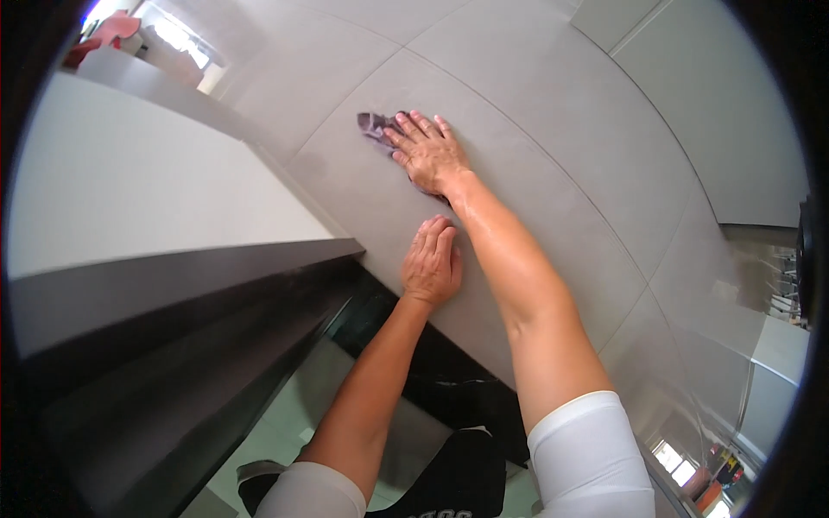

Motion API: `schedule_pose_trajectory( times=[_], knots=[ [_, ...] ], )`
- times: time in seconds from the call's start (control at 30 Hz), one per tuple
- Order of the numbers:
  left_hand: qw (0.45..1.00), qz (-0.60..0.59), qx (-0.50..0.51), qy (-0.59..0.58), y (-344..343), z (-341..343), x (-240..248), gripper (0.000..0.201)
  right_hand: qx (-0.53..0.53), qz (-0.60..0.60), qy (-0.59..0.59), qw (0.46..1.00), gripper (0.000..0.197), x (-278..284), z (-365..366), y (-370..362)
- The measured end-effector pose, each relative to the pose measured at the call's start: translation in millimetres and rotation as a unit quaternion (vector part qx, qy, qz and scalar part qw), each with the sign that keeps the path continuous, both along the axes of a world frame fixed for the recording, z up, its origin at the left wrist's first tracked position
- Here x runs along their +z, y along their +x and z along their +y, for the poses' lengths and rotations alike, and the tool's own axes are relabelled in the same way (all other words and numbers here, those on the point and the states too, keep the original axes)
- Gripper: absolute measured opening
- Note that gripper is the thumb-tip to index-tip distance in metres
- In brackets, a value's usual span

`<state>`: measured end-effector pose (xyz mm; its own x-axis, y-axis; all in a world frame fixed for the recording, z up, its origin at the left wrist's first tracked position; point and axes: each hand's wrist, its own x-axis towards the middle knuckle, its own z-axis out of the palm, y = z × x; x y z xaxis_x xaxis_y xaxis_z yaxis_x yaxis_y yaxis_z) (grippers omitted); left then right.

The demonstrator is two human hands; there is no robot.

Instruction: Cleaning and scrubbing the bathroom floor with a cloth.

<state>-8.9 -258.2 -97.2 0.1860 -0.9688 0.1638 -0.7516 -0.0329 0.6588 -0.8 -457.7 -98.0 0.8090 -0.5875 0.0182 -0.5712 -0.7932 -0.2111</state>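
Observation:
My right hand presses flat on a small purple cloth against the grey tiled wall; most of the cloth is hidden under the palm and fingers. My left hand lies flat on the same wall lower down, fingers together, holding nothing, just above the wall's dark lower edge. Both forearms come up from the lower edge in white short sleeves.
A white cabinet side with a dark underside juts out at the left, close to my left hand. A pale floor shows far below. A shiny metal fixture stands at the right edge.

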Motion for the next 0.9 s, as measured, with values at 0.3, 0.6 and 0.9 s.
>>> schedule_pose_trajectory(
  times=[0.3,0.6,0.9],
  knots=[
    [0.993,0.001,0.098,-0.068,8,16,-9,0.025,0.149,0.036,0.022,0.988,0.050,38,19,-16],
    [0.994,-0.028,0.027,-0.101,97,-74,44,0.032,0.116,-0.016,0.014,0.993,0.050,70,52,-104],
    [0.982,-0.130,-0.136,-0.016,145,-227,93,0.053,-0.147,-0.042,-0.055,0.987,0.050,123,7,-114]
  ],
)
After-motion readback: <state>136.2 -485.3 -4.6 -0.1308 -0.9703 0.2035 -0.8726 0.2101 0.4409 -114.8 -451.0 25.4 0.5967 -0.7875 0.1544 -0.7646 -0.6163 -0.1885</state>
